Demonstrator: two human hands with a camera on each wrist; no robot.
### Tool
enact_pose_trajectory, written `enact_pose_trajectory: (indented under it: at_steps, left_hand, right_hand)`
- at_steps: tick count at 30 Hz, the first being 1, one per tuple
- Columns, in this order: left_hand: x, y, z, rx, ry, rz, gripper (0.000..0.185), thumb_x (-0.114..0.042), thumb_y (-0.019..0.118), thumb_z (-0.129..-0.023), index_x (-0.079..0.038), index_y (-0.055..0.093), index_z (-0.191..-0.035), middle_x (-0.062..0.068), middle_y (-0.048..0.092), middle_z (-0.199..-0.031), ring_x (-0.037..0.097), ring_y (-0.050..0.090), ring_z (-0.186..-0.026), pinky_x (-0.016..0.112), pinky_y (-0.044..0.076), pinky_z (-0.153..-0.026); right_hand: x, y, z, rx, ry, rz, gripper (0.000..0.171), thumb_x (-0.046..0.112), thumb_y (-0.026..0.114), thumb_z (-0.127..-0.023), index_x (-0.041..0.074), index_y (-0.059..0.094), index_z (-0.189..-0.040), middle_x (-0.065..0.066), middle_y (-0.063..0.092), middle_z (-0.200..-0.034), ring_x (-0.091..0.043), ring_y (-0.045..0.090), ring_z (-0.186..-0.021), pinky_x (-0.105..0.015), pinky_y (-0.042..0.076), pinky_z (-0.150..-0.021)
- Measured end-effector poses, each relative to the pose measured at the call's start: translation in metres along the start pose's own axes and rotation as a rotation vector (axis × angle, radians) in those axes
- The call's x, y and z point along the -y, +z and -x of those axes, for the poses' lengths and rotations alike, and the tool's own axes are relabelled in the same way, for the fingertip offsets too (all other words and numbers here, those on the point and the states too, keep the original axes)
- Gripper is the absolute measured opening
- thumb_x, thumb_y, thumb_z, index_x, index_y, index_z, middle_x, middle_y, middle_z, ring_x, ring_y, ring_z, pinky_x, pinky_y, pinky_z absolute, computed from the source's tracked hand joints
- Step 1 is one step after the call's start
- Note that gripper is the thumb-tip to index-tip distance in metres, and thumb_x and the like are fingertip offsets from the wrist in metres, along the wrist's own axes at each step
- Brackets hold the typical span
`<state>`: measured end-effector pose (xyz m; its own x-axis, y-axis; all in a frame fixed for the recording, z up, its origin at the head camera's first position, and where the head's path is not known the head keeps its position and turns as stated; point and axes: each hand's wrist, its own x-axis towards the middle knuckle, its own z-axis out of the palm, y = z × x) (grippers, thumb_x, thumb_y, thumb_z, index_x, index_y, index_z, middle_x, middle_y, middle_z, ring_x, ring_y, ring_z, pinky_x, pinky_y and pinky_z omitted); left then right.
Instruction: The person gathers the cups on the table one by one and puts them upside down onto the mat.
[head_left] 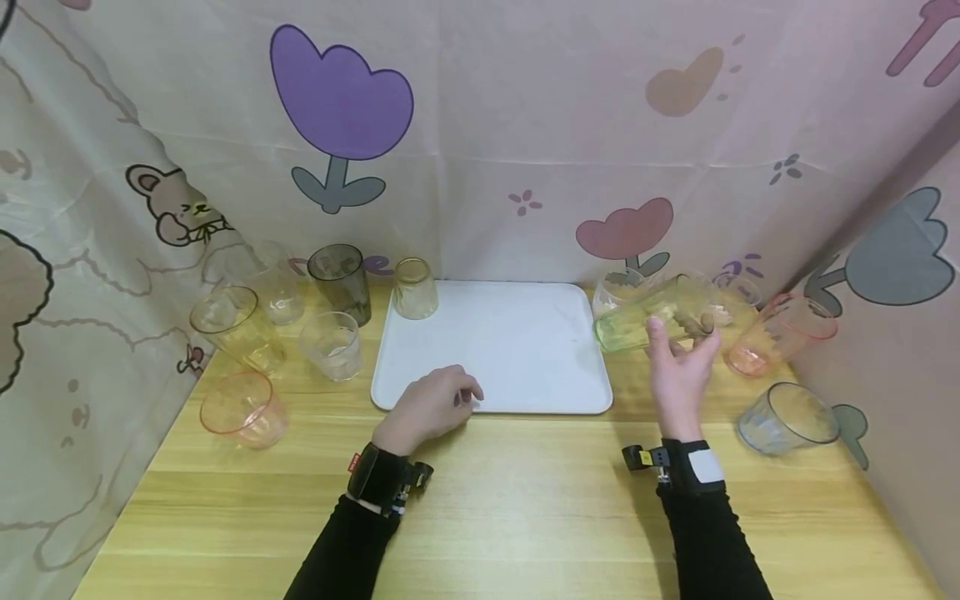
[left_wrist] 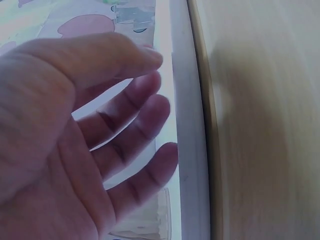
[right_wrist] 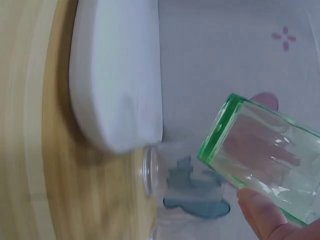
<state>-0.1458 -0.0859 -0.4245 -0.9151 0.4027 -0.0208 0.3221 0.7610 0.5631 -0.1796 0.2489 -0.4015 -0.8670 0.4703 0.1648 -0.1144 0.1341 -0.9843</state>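
My right hand [head_left: 681,332] grips a clear green glass [head_left: 633,323], held tilted on its side in the air just right of the white tray [head_left: 525,333]. In the right wrist view the green glass [right_wrist: 265,155] has its thick base toward the tray [right_wrist: 117,75], and my thumb [right_wrist: 262,212] presses its side. My left hand [head_left: 467,397] rests relaxed at the tray's front rim and holds nothing. The left wrist view shows my left hand [left_wrist: 150,115] with its fingers loosely spread over the tray rim [left_wrist: 187,125].
Left of the tray stand several glasses: yellow [head_left: 236,325], clear [head_left: 330,343], pink [head_left: 243,408], dark grey [head_left: 341,282] and a pale one [head_left: 415,287]. On the right are a clear glass [head_left: 615,292], a red-tinted one [head_left: 780,333] and a tilted clear one [head_left: 787,417]. Printed curtains wall the table.
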Motion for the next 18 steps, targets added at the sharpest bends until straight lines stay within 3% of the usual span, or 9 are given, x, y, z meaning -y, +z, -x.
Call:
enact_pose_trajectory:
  at_steps: [3,8,13,18]
  left_hand:
    - [0.000,0.001,0.000,-0.039,0.009,0.002,0.022,-0.008,0.071,-0.092,-0.015,0.077,-0.112,-0.005,0.064,-0.099,0.014,0.061,-0.091,0.032,0.054,-0.075]
    - [-0.001,0.001,-0.002,-0.136,0.035,-0.008,0.029,-0.009,0.072,-0.092,-0.014,0.074,-0.120,-0.003,0.065,-0.110,0.015,0.063,-0.099,0.032,0.056,-0.079]
    - [-0.001,0.002,-0.004,-0.253,0.084,0.005,0.042,-0.014,0.076,-0.093,-0.014,0.065,-0.134,0.001,0.063,-0.123,0.018,0.063,-0.107,0.032,0.057,-0.081]
    - [-0.002,0.004,-0.006,-0.345,0.149,0.073,0.062,-0.018,0.082,-0.090,-0.010,0.053,-0.144,0.004,0.057,-0.133,0.019,0.060,-0.118,0.035,0.058,-0.090]
  right_hand:
    - [0.004,0.009,0.007,0.045,-0.015,-0.080,0.079,0.030,0.072,-0.098,0.012,0.022,-0.157,-0.012,0.038,-0.150,-0.036,0.058,-0.123,-0.022,0.058,-0.091]
    - [0.010,0.025,0.021,0.115,-0.035,-0.134,0.078,0.024,0.072,-0.098,0.009,0.021,-0.155,-0.009,0.041,-0.143,-0.016,0.063,-0.104,-0.021,0.059,-0.087]
    - [0.013,0.041,0.035,0.205,-0.052,-0.160,0.071,0.018,0.069,-0.101,0.005,0.021,-0.152,-0.007,0.043,-0.138,-0.011,0.067,-0.099,-0.023,0.060,-0.086]
    - [0.012,0.055,0.050,0.309,-0.048,-0.180,0.068,0.015,0.063,-0.104,0.002,0.017,-0.152,-0.011,0.042,-0.144,-0.010,0.068,-0.103,-0.025,0.060,-0.089]
